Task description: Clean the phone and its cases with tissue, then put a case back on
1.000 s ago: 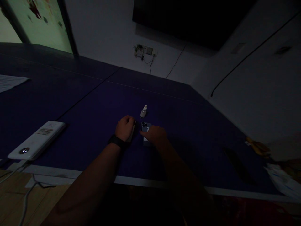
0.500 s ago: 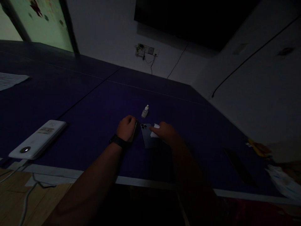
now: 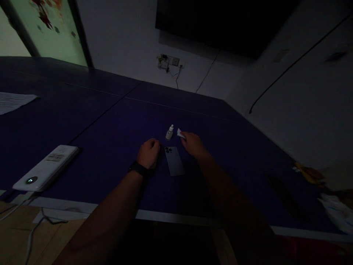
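Note:
In the head view, a phone [image 3: 174,162] lies on the purple tabletop with its rear cameras facing up. My right hand [image 3: 194,144] is beyond its right side, clear of it, with a small white tissue [image 3: 180,133] pinched between the fingers. Just left of the tissue stands an upright small bottle [image 3: 169,133] with a white dropper cap. My left hand [image 3: 149,152], wearing a dark watch [image 3: 138,168], rests curled left of the phone. Its fingers close around a thin, dark-edged object, mostly hidden and too dim to name.
A white power bank [image 3: 46,167] with a cable plugged in lies on the table [image 3: 110,147] at left. Printed paper [image 3: 16,101] is at far left. A dark flat object [image 3: 285,195] and a white plastic bag [image 3: 336,209] lie at right. A large screen [image 3: 220,25] hangs on the wall.
My right hand has lifted off the phone with the tissue and moved away toward the bottle, uncovering the phone's back. My left hand has stayed about where it was.

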A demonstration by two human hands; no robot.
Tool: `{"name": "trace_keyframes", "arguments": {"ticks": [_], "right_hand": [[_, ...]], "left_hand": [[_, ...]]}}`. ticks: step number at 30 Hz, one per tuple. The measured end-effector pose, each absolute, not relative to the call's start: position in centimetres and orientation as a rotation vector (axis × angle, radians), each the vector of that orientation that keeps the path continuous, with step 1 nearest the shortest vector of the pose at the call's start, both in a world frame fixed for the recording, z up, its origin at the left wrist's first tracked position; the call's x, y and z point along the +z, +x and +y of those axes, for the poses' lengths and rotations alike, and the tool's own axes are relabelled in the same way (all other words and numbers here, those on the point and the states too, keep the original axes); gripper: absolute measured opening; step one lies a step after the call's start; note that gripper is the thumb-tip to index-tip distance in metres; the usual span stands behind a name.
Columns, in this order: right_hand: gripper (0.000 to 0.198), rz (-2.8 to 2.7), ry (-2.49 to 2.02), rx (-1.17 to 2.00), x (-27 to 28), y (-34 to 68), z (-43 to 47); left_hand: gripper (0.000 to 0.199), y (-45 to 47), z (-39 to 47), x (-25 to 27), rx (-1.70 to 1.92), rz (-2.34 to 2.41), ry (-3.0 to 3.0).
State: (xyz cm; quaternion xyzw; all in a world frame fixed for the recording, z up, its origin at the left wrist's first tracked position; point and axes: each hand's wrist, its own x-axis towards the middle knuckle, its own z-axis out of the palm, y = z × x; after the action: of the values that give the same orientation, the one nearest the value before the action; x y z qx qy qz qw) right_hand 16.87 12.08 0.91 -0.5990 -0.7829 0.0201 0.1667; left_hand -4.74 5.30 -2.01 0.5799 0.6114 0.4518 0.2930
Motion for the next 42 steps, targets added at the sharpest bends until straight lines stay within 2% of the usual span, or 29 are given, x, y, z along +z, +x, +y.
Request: {"name": "trace_keyframes", "arguments": {"ticks": [3, 9, 16, 22, 28, 32, 36, 38, 42], "right_hand": [[0.036, -2.312, -1.642, 0.123, -0.6, 16.6, 11.4], [0.028, -2.195, -1.674, 0.161, -1.5, 18.7, 9.7], [0.027, -1.945, -1.724, 0.316, -3.7, 20.2, 7.9], [0.027, -1.768, -1.626, 0.499, -3.5, 20.3, 8.0], [0.022, -1.669, -1.348, 0.834, -3.0, 18.7, 7.1], [0.042, -1.586, -1.123, 1.137, -3.4, 17.0, 6.3], [0.061, -1.525, -0.972, 1.352, -3.3, 16.2, 5.1], [0.065, -1.521, -0.945, 1.413, -2.9, 16.2, 4.6], [0.059, -1.530, -1.029, 1.370, -1.7, 16.8, 4.3]], "left_hand": [[0.040, -4.8, 5.1, -1.8, 1.164, 1.670, 1.593], [0.035, -5.0, 4.5, -0.8, 1.007, 1.813, 1.739], [0.044, -6.9, 4.7, -1.2, 0.568, 2.145, 1.770], [0.031, -8.1, 4.8, -1.0, 0.327, 2.121, 1.813], [0.040, -6.8, 3.1, 2.0, 0.500, 2.121, 1.917], [0.032, -4.7, 2.5, 2.9, 0.862, 1.833, 1.831], [0.026, -2.1, 2.1, 1.9, 0.945, 1.402, 1.581], [0.025, -1.0, 1.8, 1.2, 0.940, 1.264, 1.446], [0.035, -0.9, 1.4, 0.8, 0.973, 1.156, 1.347]]}}
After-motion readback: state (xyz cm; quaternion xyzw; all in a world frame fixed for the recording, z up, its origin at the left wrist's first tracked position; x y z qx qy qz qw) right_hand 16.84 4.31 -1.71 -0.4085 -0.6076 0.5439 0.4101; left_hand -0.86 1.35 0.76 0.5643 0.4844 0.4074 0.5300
